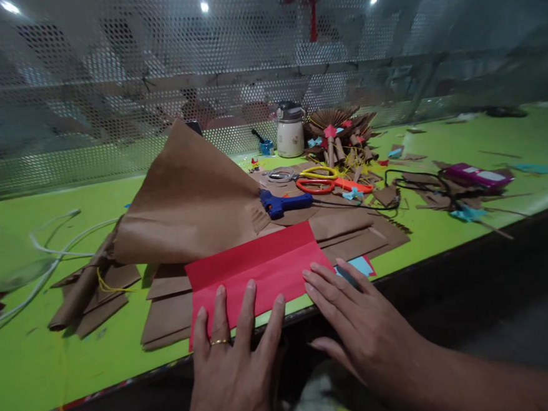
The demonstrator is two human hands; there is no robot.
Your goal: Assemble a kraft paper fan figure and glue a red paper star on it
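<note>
Red sheet (259,263): matt paper | glue gun (281,204): plastic | mesh (225,49): probably metal

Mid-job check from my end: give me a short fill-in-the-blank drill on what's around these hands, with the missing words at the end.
1. The left hand and right hand both touch a ____ paper sheet.
2. The gold ring is worn on the ____ hand.
3. The glue gun beyond the sheet is coloured ____.
4. In the picture, the pale bottle stands to the ____ of the small jar.

Missing words: red; left; blue; right.
</note>
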